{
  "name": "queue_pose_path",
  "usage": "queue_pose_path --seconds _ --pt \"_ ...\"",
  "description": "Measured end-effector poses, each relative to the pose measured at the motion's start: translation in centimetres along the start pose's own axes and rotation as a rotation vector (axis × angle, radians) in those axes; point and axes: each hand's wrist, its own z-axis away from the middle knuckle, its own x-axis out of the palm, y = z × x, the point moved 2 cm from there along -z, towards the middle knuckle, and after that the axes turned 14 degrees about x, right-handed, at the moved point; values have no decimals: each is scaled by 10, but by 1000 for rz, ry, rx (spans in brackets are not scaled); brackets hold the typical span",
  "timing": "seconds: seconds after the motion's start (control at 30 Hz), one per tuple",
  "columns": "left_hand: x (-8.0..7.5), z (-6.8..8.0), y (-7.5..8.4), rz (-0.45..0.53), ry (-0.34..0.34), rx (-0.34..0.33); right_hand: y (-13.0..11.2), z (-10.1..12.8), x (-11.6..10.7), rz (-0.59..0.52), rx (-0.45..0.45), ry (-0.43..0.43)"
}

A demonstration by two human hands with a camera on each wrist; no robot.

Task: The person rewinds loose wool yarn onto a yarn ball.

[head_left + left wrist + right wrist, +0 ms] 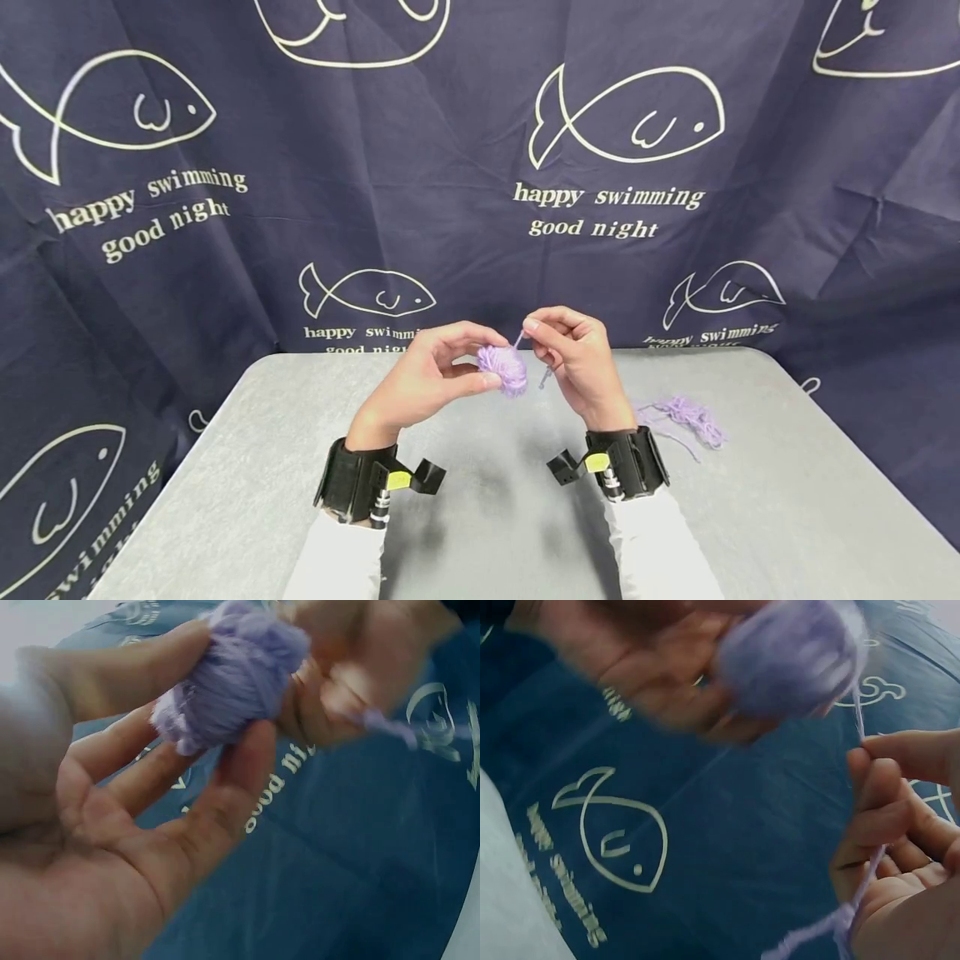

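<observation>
A small ball of purple yarn (504, 369) is held above the table between the thumb and fingers of my left hand (427, 375). In the left wrist view the wound strands of the yarn ball (232, 682) show between the fingertips. My right hand (577, 358), just to the right, pinches the yarn strand (859, 712) that runs from the ball. The strand passes through the curled fingers of the right hand (900, 825), and its tail hangs below the palm in the right wrist view.
A loose tangle of purple yarn (693, 419) lies on the grey table (480, 517), right of the right wrist. Behind the table hangs a dark blue cloth (465, 167) with fish drawings and lettering. Each wrist wears a black strap with a camera mount.
</observation>
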Motion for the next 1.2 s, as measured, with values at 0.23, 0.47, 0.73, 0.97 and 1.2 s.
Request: queue_pose_path --seconds 0.23,0.47,0.73,0.97,1.2 --pt "-1 -4 2 45 335 81 8 1 9 339 -16 -21" --pt "-1 -6 1 -103 593 92 8 6 21 541 -67 -66" --pt "-8 0 -5 -567 534 40 3 8 20 503 -106 -84" --pt "-5 3 -5 -674 140 -132 -2 6 9 270 -135 -30" --pt "-1 7 -3 -576 -212 -176 -5 4 3 21 -105 15"
